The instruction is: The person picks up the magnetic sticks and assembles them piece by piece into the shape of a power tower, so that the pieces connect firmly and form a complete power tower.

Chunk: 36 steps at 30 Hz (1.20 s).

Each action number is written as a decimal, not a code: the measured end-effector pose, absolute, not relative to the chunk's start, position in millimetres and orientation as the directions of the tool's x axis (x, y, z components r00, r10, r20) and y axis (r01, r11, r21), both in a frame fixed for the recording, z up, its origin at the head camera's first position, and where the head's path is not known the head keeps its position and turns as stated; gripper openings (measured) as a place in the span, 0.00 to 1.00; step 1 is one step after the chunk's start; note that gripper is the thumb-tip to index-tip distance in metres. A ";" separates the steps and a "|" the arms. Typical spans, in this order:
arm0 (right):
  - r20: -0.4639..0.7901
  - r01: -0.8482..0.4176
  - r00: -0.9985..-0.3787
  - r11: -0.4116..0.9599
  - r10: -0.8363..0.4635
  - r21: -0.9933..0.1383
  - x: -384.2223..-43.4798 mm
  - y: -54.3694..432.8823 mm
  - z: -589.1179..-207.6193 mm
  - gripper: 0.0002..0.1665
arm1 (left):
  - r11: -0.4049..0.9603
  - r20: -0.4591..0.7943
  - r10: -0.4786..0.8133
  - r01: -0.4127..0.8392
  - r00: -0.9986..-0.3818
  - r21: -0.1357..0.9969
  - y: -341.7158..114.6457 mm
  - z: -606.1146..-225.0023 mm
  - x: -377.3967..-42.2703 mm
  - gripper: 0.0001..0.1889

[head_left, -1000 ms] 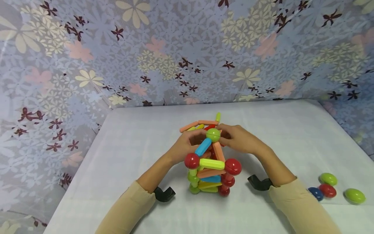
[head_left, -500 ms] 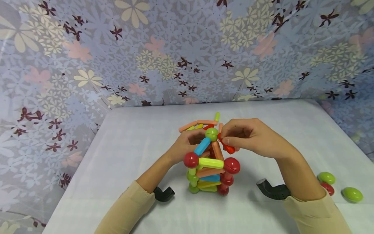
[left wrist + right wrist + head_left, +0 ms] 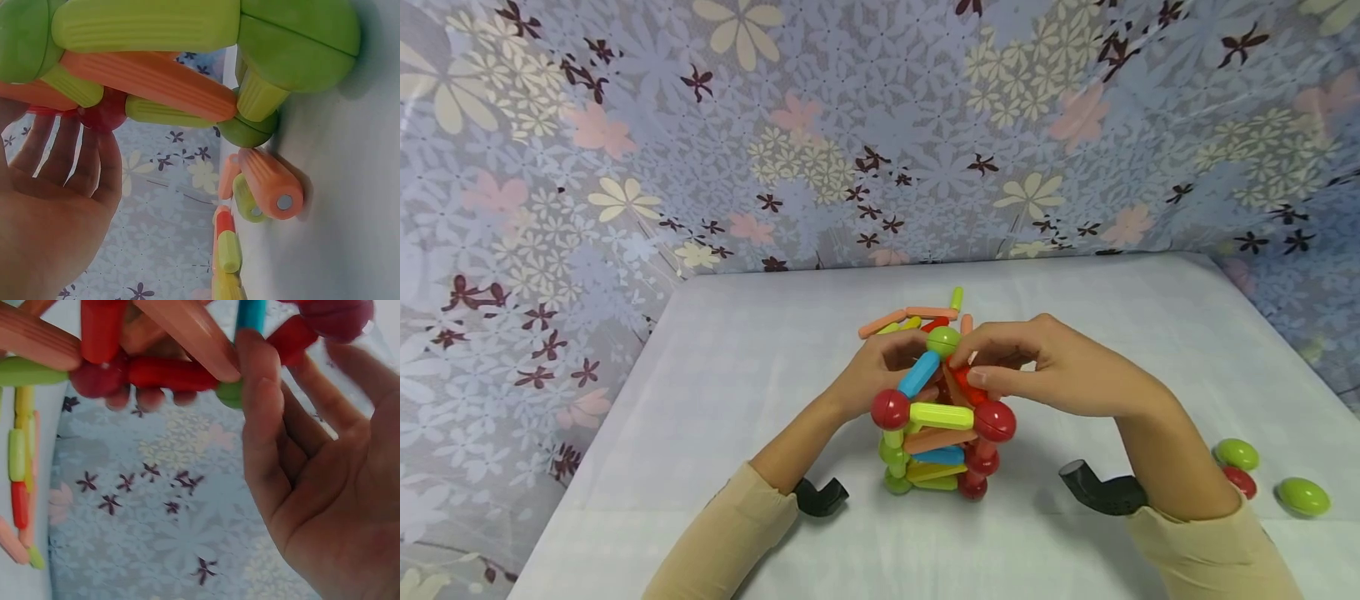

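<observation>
A building-toy structure of colored magnetic rods and balls, with a front yellow-green rod [image 3: 942,416], stands between both hands. A green ball [image 3: 943,341] tops it, joined to a blue rod [image 3: 919,375] sloping to a front red ball [image 3: 891,409]. My left hand [image 3: 874,379] holds the structure from its far left side; its fingers reach behind a red ball [image 3: 106,111] in the left wrist view. Thumb and forefinger of my right hand [image 3: 1067,373] pinch a red rod [image 3: 294,339], close below the green ball and beside the sloping orange rod. The structure partly hides the left fingers.
Loose rods, among them an orange rod [image 3: 882,323] and an upright-looking yellow-green rod [image 3: 957,298], lie behind the structure. At right on the white table [image 3: 760,333] are green balls [image 3: 1303,497] and a red ball [image 3: 1240,482]. A floral cloth [image 3: 820,150] hangs behind.
My right hand draws back from behind the structure with a red rod, then brings it left against the upper right side. My left hand stays put.
</observation>
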State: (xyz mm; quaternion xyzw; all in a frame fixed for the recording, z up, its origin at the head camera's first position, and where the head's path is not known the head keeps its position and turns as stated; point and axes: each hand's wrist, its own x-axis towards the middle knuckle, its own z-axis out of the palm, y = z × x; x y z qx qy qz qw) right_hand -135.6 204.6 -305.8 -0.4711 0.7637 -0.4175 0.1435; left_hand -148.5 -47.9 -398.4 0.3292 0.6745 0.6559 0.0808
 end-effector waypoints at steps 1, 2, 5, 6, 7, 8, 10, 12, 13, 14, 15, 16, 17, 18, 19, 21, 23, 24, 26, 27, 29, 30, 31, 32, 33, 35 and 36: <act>0.156 -0.607 -0.498 0.214 -0.853 -0.766 -134.1 206.2 -304.0 0.15 | -0.072 0.320 0.548 0.338 -0.773 0.939 -47.9 -398.0 -148.2 0.20; 0.135 -0.618 -0.479 0.223 -0.868 -0.754 -132.1 207.8 -302.2 0.18 | -0.068 0.317 0.546 0.337 -0.776 0.939 -47.9 -397.5 -147.8 0.20; 0.089 -0.660 -0.410 0.228 -0.907 -0.716 -125.6 212.3 -297.2 0.27 | -0.058 0.310 0.541 0.333 -0.782 0.941 -48.1 -395.5 -146.5 0.21; 0.086 -0.677 -0.390 0.222 -0.917 -0.701 -124.0 213.2 -295.8 0.28 | -0.054 0.310 0.538 0.335 -0.784 0.941 -48.4 -395.0 -146.3 0.21; 0.086 -0.696 -0.380 0.223 -0.921 -0.682 -122.5 214.5 -294.3 0.27 | -0.045 0.309 0.534 0.339 -0.787 0.940 -48.8 -393.8 -145.8 0.21; 0.097 -0.713 -0.368 0.213 -0.925 -0.667 -121.8 215.9 -293.2 0.26 | -0.036 0.308 0.529 0.342 -0.791 0.939 -49.2 -393.0 -145.8 0.20; 0.127 -0.740 -0.358 0.199 -0.925 -0.643 -122.1 219.8 -291.5 0.22 | -0.022 0.311 0.519 0.351 -0.796 0.936 -50.6 -391.5 -146.4 0.18; 0.148 -0.760 -0.360 0.198 -0.921 -0.619 -124.2 225.5 -290.3 0.20 | -0.006 0.306 0.506 0.352 -0.806 0.936 -52.8 -390.2 -147.3 0.15; 0.147 -0.760 -0.366 0.203 -0.919 -0.617 -125.4 229.0 -289.9 0.20 | -0.005 0.304 0.505 0.349 -0.808 0.937 -54.0 -389.4 -147.7 0.14; 0.146 -0.761 -0.373 0.213 -0.916 -0.613 -126.8 232.5 -289.7 0.20 | -0.015 0.302 0.508 0.342 -0.807 0.940 -55.4 -388.9 -148.3 0.13; 0.137 -0.758 -0.386 0.229 -0.912 -0.611 -128.1 236.1 -289.6 0.20 | -0.030 0.304 0.516 0.338 -0.801 0.941 -56.8 -388.4 -148.8 0.13; 0.133 -0.757 -0.397 0.241 -0.908 -0.608 -129.5 239.4 -289.7 0.20 | -0.041 0.301 0.522 0.329 -0.798 0.943 -58.2 -387.7 -148.9 0.12; 0.131 -0.753 -0.406 0.250 -0.904 -0.609 -130.9 241.8 -289.9 0.20 | -0.049 0.300 0.533 0.326 -0.791 0.944 -59.6 -387.2 -149.0 0.12; 0.130 -0.748 -0.415 0.256 -0.901 -0.612 -132.3 243.8 -290.3 0.20 | -0.058 0.304 0.546 0.327 -0.781 0.943 -60.9 -386.7 -149.1 0.12; 0.132 -0.744 -0.423 0.261 -0.896 -0.615 -133.5 245.3 -290.7 0.21 | -0.069 0.309 0.559 0.328 -0.770 0.942 -62.0 -385.8 -149.1 0.13; 0.153 -0.748 -0.427 0.253 -0.891 -0.614 -136.1 246.4 -291.8 0.21 | -0.093 0.326 0.589 0.339 -0.740 0.936 -63.5 -384.7 -149.6 0.14; 0.183 -0.755 -0.418 0.228 -0.890 -0.614 -139.5 245.1 -294.2 0.21 | -0.112 0.345 0.615 0.354 -0.709 0.928 -64.2 -384.2 -150.4 0.17; 0.188 -0.753 -0.419 0.224 -0.888 -0.619 -140.8 244.1 -295.1 0.21 | -0.121 0.354 0.629 0.363 -0.692 0.924 -64.2 -383.8 -150.6 0.17; 0.200 -0.753 -0.415 0.211 -0.888 -0.624 -143.8 241.6 -297.7 0.21 | -0.137 0.365 0.664 0.374 -0.653 0.917 -64.5 -383.9 -151.3 0.17; 0.197 -0.747 -0.419 0.213 -0.886 -0.629 -145.2 240.2 -298.7 0.21 | -0.146 0.369 0.683 0.377 -0.631 0.915 -64.6 -383.9 -152.0 0.18; 0.183 -0.734 -0.426 0.220 -0.886 -0.643 -147.3 238.9 -300.7 0.20 | -0.138 0.343 0.722 0.360 -0.602 0.923 -65.5 -385.1 -153.3 0.19; 0.169 -0.722 -0.434 0.230 -0.885 -0.652 -148.1 238.7 -301.4 0.20 | -0.119 0.317 0.740 0.348 -0.594 0.930 -66.4 -386.0 -154.2 0.20; 0.157 -0.712 -0.438 0.235 -0.885 -0.662 -148.9 238.9 -302.2 0.19 | -0.081 0.284 0.753 0.346 -0.594 0.935 -67.6 -387.7 -155.7 0.21; 0.143 -0.700 -0.445 0.244 -0.884 -0.671 -149.5 239.4 -302.5 0.18 | -0.026 0.243 0.760 0.346 -0.602 0.938 -68.8 -389.7 -157.5 0.23; 0.129 -0.691 -0.450 0.252 -0.884 -0.678 -149.8 240.2 -302.7 0.18 | 0.055 0.184 0.757 0.343 -0.627 0.938 -70.1 -392.0 -159.0 0.24; 0.115 -0.680 -0.451 0.257 -0.885 -0.687 -150.3 242.0 -303.1 0.17 | 0.265 0.063 0.724 0.362 -0.687 0.894 -71.7 -397.6 -161.7 0.24; 0.115 -0.679 -0.446 0.252 -0.888 -0.689 -150.5 242.7 -303.3 0.17 | 0.370 0.007 0.700 0.371 -0.714 0.852 -71.7 -401.1 -163.2 0.23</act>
